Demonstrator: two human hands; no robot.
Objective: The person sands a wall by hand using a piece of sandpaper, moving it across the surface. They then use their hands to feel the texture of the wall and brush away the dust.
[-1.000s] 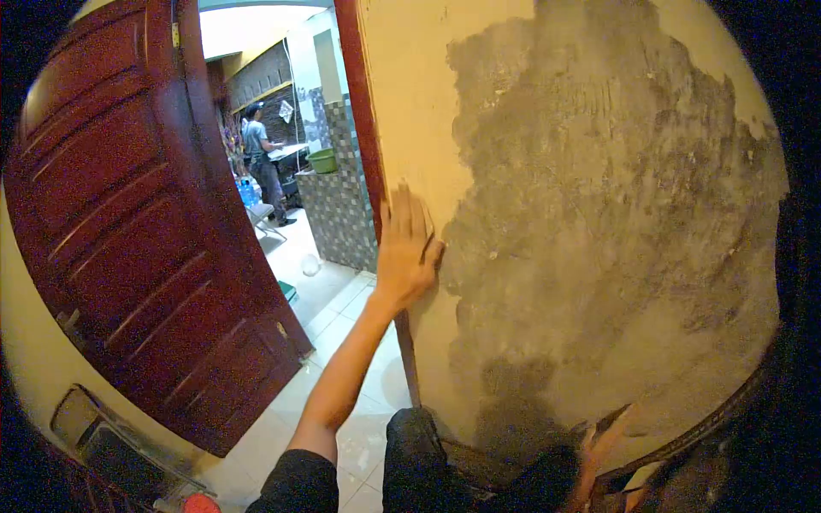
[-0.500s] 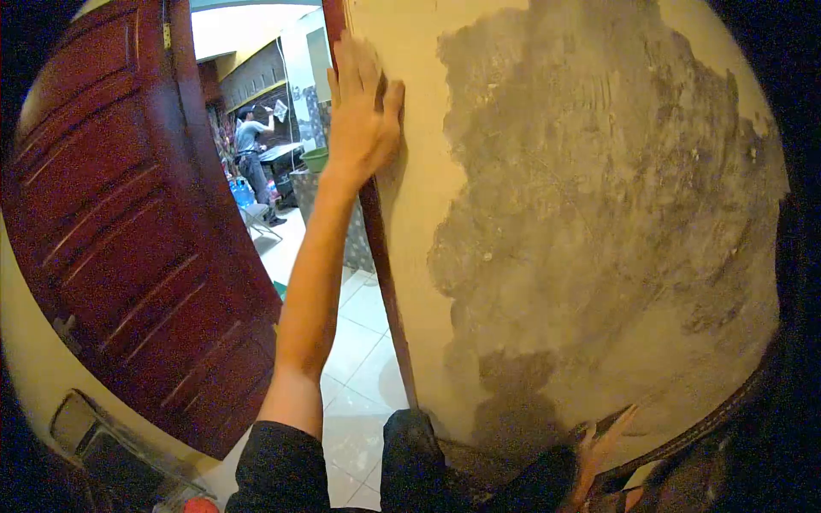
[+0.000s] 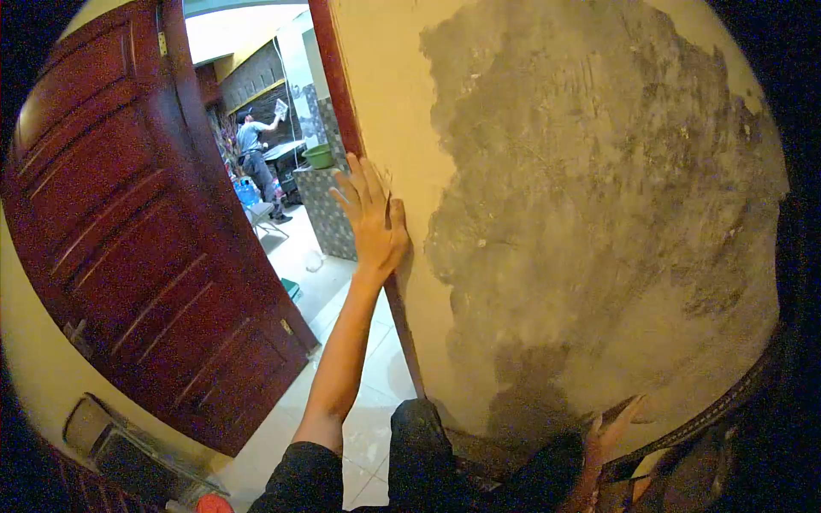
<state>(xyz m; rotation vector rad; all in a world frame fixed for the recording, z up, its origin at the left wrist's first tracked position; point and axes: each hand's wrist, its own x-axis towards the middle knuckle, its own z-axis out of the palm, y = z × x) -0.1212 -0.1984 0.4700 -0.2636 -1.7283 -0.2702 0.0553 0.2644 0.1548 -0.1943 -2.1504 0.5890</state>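
Note:
My left hand (image 3: 376, 224) lies with fingers stretched and slightly spread against the dark red door frame (image 3: 342, 94) and the edge of the yellow wall (image 3: 389, 111). Nothing is held in it. To its right, a large rough grey patch (image 3: 581, 188) covers much of the wall. Low at the right, my right hand (image 3: 605, 436) is in shadow near the foot of the wall. I cannot tell how its fingers are set. My bent knee (image 3: 419, 427) shows in dark trousers between the two arms.
A dark red panelled door (image 3: 128, 222) stands open on the left. Beyond the doorway, a person (image 3: 252, 145) raises an arm toward a dark wall, near a green basin (image 3: 318, 156). A folded chair (image 3: 111, 445) leans at lower left. White tiles (image 3: 368, 419) cover the floor.
My left hand has slid down along the door frame and wall edge, staying flat with fingers spread. The view has shifted slightly. My right hand stays low at the right.

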